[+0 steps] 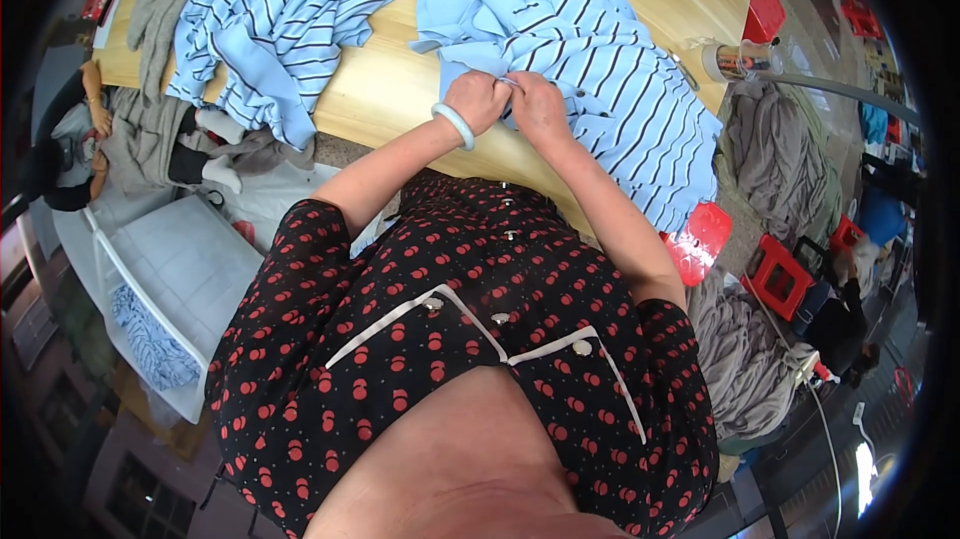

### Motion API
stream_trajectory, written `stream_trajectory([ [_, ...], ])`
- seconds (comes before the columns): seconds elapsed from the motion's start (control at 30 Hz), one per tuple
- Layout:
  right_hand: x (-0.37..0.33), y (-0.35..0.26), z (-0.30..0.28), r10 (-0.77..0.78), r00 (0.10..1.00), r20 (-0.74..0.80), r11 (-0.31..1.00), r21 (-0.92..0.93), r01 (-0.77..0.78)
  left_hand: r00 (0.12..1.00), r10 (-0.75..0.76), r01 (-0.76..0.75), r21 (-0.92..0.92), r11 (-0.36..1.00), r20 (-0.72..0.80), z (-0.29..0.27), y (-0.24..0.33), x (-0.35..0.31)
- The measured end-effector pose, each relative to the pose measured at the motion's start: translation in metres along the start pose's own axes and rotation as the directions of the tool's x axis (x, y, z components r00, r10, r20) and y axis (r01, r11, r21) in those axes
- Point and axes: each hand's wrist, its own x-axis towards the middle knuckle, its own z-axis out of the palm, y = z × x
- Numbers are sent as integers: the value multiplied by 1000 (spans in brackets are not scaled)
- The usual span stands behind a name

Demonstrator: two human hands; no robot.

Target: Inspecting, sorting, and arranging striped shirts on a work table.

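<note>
Two hands meet at the near edge of a light blue garment with dark stripes (610,89), spread on the pale wooden table (400,89). The left hand (478,99), a pale green bangle (454,125) on its wrist, is closed, pinching the fabric. The right hand (540,109) touches it, fingers curled on the same fold. Well left of the left hand lies a second striped blue garment (265,29). Right of the right hand, a red plastic stool (700,239) stands beside heaped grey cloth (775,154).
</note>
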Motion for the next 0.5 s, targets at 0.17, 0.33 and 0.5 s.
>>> stream_trajectory([
  [0.17,-5,-1,1,19,1000,8,1000,1,-19,996,84,-84,-12,996,22,-2,0,-5],
  [0.33,-7,1,3,24,1000,3,1000,20,-24,996,93,-93,-21,995,-2,-2,-2,-5],
  [0.5,-4,0,-4,207,972,115,973,79,-217,994,108,-109,-24,994,-30,-2,0,-7],
])
